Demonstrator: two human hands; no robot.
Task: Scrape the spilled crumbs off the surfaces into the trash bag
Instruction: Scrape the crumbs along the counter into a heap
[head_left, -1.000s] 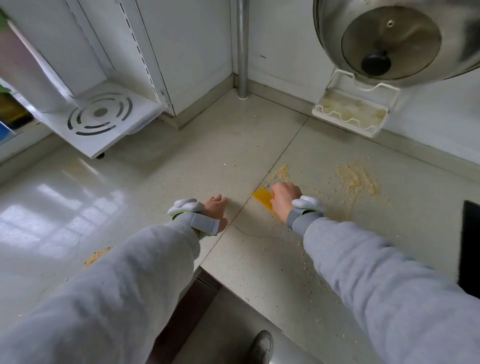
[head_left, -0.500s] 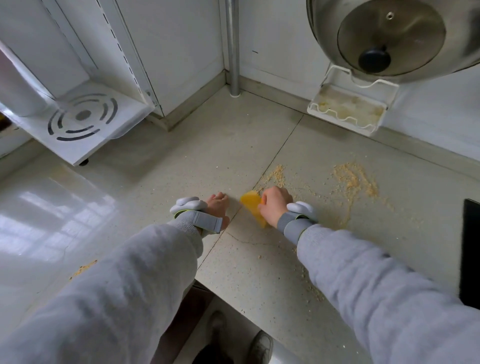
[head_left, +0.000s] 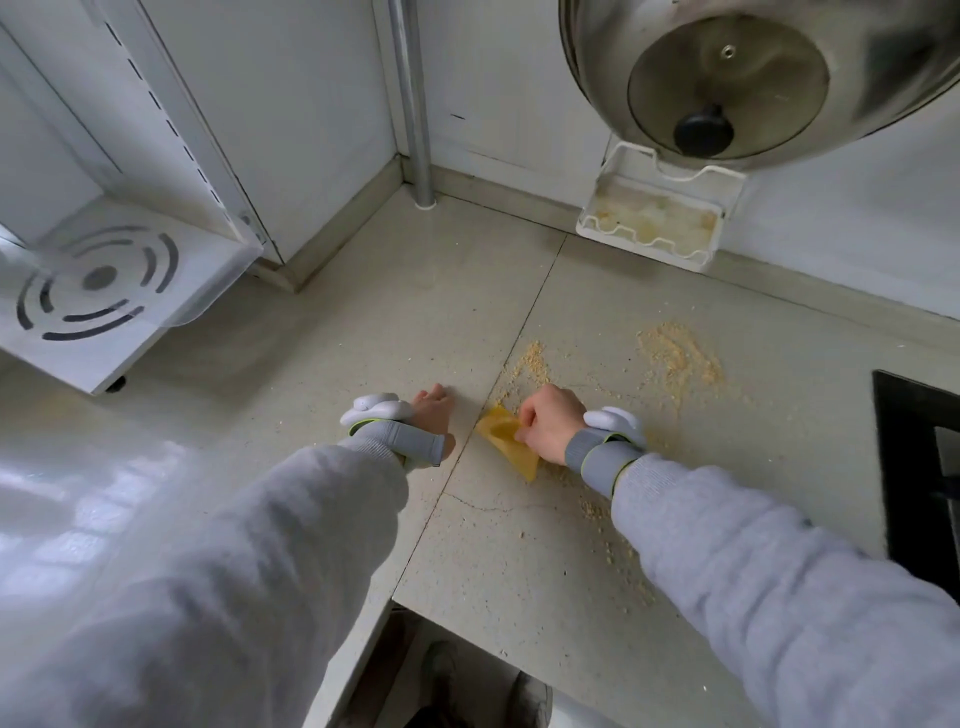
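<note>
- Crumbs lie scattered over the pale stone counter (head_left: 291, 364), none of them on its far left part, where window light glares off the polish.
- At the far left a white rack base (head_left: 98, 291) with curved slots stands on the counter.
- Behind it, a grey metal pipe (head_left: 413, 98) runs down the white wall into the corner.
- Left hand (head_left: 434, 415) rests on the counter just left of the seam between two slabs, thumb side toward the seam. The fingers are hidden past the knuckles, so their curl cannot be told. It holds nothing that can be seen. A white-and-grey wrist device (head_left: 376, 408) sits on that wrist.
- Yellow scraper (head_left: 506, 441) sits tilted with its lower edge on the counter, just right of the seam, between the two hands.
- Right hand (head_left: 553, 421) has its fingers curled round the scraper's upper edge, gripping it.
- A small crumb heap (head_left: 530, 361) lies just beyond the right hand, along the seam.
- A larger crumb patch (head_left: 675, 356) lies further right, apart from the hand, and a thin crumb trail (head_left: 613, 551) runs along the right sleeve toward the near edge.
- A white plastic tray (head_left: 649, 228) stands against the back wall, under a hanging steel wok (head_left: 779, 67) with a glass lid inside it.
- A black panel (head_left: 914, 467) sits at the far right edge.
</note>
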